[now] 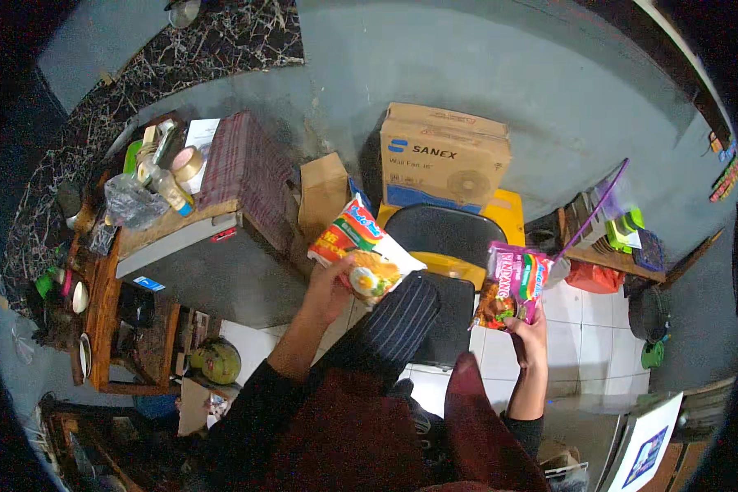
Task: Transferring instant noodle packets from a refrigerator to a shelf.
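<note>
My left hand (328, 289) is closed on the lower left edge of a white instant noodle packet (362, 254), which has red, green and yellow print and a picture of noodles with an egg. A purple instant noodle packet (512, 283), showing a dark meat dish, is gripped at its lower right corner by my right hand (531, 334). Both packets are held up, front faces toward me, apart from each other. Fingers behind each packet are hidden. Below and behind them stands a black-seated chair (447, 230) with a yellow frame.
A large cardboard box (443, 156) stands behind the chair against the wall. On the left, a grey cabinet (221, 271) carries a tape roll (187, 164), a bottle and a plastic bag (131, 201). A low wooden shelf (611, 254) with a red bag (594, 277) is on the right.
</note>
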Demonstrator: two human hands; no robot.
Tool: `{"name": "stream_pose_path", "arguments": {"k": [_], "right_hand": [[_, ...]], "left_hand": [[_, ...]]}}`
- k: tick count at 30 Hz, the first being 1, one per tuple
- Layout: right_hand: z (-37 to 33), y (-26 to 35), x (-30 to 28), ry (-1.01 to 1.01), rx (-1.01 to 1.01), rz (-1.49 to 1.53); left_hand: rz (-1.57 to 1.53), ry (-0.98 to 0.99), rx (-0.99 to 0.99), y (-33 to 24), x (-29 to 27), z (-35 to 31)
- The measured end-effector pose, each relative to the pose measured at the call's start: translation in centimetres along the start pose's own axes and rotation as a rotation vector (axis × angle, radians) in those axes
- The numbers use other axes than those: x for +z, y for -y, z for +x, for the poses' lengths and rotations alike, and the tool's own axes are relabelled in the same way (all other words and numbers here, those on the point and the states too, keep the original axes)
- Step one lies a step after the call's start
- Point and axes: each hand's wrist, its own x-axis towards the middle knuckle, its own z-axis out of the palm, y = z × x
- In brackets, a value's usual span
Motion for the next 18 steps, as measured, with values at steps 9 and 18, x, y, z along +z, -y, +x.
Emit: {"name": "stream_pose_path", "arguments": {"k": [9, 18], "right_hand": [[16.2, 7.2, -1.4, 0.080, -0.387, -0.021], [33.6, 31.1, 6.3, 0.229, -0.347, 0.031]], "left_hand": [[-0.225, 0.260, -0.281, 2.6, 9.9, 17.6], [0.312, 0.298, 0.117, -15.9, 20.5, 33.9]]}}
